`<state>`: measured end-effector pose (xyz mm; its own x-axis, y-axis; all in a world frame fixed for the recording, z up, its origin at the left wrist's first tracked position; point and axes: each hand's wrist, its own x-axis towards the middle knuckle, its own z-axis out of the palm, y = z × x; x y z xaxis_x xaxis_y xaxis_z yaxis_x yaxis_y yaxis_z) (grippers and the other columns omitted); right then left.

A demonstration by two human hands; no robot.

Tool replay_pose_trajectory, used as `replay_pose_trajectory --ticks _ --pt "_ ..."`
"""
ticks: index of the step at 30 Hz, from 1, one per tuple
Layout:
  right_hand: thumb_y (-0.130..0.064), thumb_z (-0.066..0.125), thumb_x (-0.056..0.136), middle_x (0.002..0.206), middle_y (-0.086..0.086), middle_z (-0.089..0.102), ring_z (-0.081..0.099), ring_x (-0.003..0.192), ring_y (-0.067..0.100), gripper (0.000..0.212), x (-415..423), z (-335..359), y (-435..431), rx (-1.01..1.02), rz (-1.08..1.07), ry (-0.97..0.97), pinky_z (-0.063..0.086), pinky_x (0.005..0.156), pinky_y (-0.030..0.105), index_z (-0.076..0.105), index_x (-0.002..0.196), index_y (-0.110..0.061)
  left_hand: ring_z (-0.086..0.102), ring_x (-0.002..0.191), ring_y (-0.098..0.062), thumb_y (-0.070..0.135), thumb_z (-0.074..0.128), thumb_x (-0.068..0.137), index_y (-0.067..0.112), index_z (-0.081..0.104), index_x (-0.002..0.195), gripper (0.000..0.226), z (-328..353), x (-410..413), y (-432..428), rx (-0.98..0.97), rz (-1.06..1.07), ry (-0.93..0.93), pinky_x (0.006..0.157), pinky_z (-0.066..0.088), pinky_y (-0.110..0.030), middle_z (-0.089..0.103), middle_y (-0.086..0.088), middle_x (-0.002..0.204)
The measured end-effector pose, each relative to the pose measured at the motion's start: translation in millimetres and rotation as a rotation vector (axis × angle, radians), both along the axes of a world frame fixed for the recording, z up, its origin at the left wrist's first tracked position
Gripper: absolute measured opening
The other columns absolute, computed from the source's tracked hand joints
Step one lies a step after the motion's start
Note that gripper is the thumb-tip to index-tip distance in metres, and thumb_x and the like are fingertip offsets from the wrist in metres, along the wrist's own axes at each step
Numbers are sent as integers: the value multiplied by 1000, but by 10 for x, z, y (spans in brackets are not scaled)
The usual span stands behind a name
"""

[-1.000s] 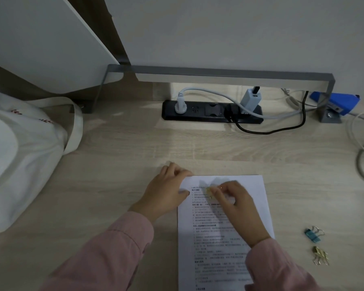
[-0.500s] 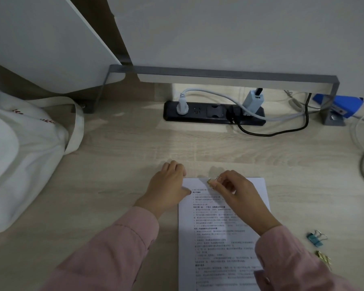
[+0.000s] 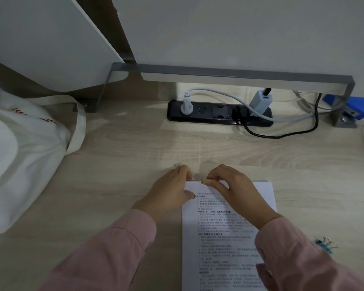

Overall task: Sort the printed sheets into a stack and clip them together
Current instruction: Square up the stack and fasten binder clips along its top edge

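A stack of printed sheets (image 3: 223, 234) lies on the wooden desk (image 3: 135, 156) in front of me, its far edge under my hands. My right hand (image 3: 233, 185) pinches a small yellow-green binder clip (image 3: 204, 181) at the far edge of the stack, near its left corner. My left hand (image 3: 172, 190) grips the stack's far left corner, thumb on top of the paper and fingers curled over the edge. A blue binder clip (image 3: 325, 245) lies loose on the desk to the right, partly behind my right sleeve.
A white tote bag (image 3: 23, 156) fills the left side of the desk. At the back lies a black power strip (image 3: 219, 115) with plugs and cables, under a grey metal stand (image 3: 229, 75). A blue object (image 3: 357, 108) and more cables sit at the far right.
My right hand has carried the clip from the middle of the page's top area up to the stack's far edge. The left hand has shifted slightly onto the corner.
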<state>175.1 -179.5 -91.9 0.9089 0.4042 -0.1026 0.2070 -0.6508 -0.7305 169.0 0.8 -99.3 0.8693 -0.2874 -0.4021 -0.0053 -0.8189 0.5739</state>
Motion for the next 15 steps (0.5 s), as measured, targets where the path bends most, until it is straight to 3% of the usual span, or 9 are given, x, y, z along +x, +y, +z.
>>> replay_pose_trajectory --ticks 5,8,11,15 --pt "-38 50 84 81 2 66 52 80 9 34 103 -61 89 5 68 14 38 70 11 69 85 -9 58 87 -8 22 63 83 22 54 97 16 -91 -98 81 -211 219 86 72 45 -17 62 6 99" --pt "-30 53 84 81 4 68 53 81 10 27 163 -84 124 11 106 12 41 70 15 70 86 -9 58 86 -5 20 62 85 23 55 93 10 -117 -116 106 -289 314 103 72 42 -12 63 9 94" --pt "-27 53 84 80 3 67 54 77 11 25 212 -93 141 10 147 27 44 70 24 71 85 -9 62 91 -9 19 63 85 20 58 89 7 -140 -134 109 -349 371 108 80 48 -22 67 5 95" --pt "-24 56 85 81 3 67 56 78 11 21 286 -84 145 12 211 59 44 70 23 71 86 -10 64 89 -12 16 65 83 23 57 80 11 -187 -168 127 -456 422 113 81 50 -25 69 2 91"
